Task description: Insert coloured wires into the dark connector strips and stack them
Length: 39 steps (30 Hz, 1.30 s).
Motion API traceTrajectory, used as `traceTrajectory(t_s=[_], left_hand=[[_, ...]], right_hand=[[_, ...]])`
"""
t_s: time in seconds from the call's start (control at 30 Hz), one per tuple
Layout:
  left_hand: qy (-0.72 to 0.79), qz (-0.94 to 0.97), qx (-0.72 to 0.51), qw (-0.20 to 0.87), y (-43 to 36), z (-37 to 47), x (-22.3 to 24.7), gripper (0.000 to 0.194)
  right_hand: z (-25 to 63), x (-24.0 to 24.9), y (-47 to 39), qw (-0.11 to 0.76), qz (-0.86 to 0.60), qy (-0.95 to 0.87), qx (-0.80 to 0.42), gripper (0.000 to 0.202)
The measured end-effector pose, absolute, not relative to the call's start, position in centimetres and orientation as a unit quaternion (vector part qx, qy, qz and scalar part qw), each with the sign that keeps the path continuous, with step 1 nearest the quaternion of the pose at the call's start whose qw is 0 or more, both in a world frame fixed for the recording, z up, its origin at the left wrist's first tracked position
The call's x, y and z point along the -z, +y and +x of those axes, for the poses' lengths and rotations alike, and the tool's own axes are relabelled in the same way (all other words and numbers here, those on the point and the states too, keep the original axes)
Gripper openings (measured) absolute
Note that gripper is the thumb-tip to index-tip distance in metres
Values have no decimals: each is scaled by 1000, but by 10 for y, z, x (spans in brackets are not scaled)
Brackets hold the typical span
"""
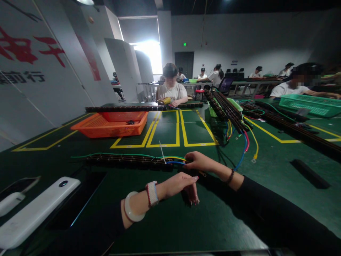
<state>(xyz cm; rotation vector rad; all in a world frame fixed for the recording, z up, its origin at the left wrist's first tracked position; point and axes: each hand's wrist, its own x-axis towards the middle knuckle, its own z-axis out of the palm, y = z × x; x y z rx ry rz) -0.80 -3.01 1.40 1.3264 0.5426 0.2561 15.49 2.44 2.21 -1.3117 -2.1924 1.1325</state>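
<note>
Green table (279,188) is carrying dark strip (125,162), lying leftward of both hands. Left hand (185,183) is hanging loose, unclenched, nearer wearer than strip. Right hand (198,161) is resting just beside strip's right end, clasping coloured wires (176,163) running from it. White cable tie (162,152) is jutting up near wires.

Around the wired strip (128,161) on the table (213,227)
Wires (176,163) run from the wired strip's right end to the right hand (198,161); the left hand (185,183) is in front of that end. In front, to its left, lies a handheld device (39,213). Behind it stands a basket (112,131); farther behind, a longer strip (119,109) and a seated person (172,92). Behind, to its right, lies a strip stack (226,106); well right, a loose bar (309,173).
</note>
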Motion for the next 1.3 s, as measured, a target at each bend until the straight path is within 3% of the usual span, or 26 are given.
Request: traceTrajectory(t_s=[0.13,0.3,0.4,0.57,0.8,1.07,1.3], left_hand=[[244,575,-137,769,-28,-7,-10,55],[254,522,-165,798,-26,-7,-8,45],[264,468,-181,824,-25,-7,-8,41],[239,341,-231,879,-25,-7,-10,40],[286,204,-376,857,-27,-1,-9,30],[351,178,-411,822,-29,2,-13,22],[309,200,-413,833,-24,0,-4,26]], right_hand=[[155,-25,20,184,-426,-715,-522,19],[158,-25,21,167,-428,-721,-518,33],[157,-24,23,159,-441,-760,-451,34],[152,-27,17,154,-459,-849,-211,27],[140,-36,2,42,-405,-911,68,19],[127,-33,-19,-2,-340,-922,182,16],[140,-69,-22,30,-401,-911,97,20]])
